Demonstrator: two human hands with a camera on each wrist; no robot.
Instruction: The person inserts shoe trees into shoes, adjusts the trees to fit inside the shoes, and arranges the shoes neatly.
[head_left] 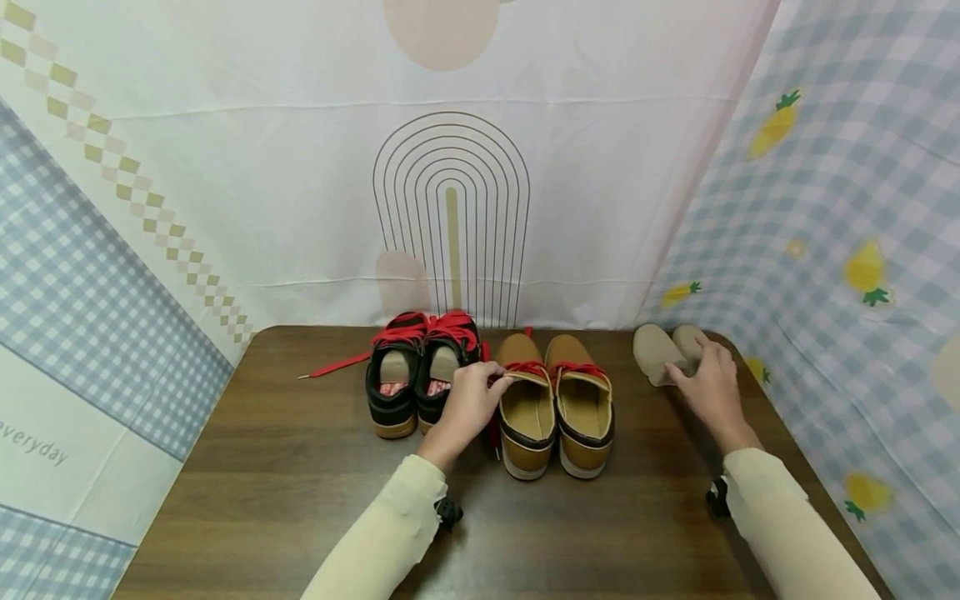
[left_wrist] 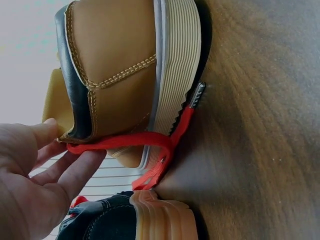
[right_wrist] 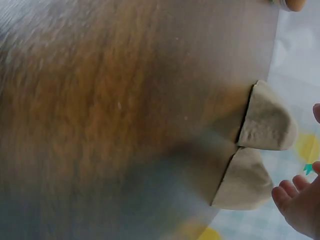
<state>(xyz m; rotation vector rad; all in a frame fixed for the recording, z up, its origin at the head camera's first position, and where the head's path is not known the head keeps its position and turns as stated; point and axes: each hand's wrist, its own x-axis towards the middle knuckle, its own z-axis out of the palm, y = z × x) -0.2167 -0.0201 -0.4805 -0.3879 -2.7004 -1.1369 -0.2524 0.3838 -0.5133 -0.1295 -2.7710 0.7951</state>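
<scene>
Pale printed cloth [head_left: 300, 183] hangs behind the brown wooden tabletop [head_left: 255, 475], with checked cloth along both sides. Near the back edge, left of its middle, stand 2 black shoes [head_left: 388, 406], thick red laces [head_left: 407, 335] crossed over their fronts and 1 loose end trailing toward the left edge. Beige shows inside each opening; I cannot tell whether that is an insert or the shoe's own tongue. Just right of middle stand 2 tan shoes [head_left: 582, 454], side by side, toes toward the back edge. By my reading, the black pair is the further along. Both tan shoes have red lacing across the front, but nothing beige shows in their openings, so that pair seems unfinished, and the lace [left_wrist: 125, 141] beside the left one hangs loose, its metal tip low by the sole. The left hand [head_left: 467, 402] pinches that shoe's upper rim between thumb and fingers, with the lace running past them. At the back right corner lie 2 beige rounded pieces [head_left: 657, 352], apparently yet to be used; the right hand [head_left: 712, 390] spreads loosely about them, fingers relaxed, with no firm grip to be seen.
</scene>
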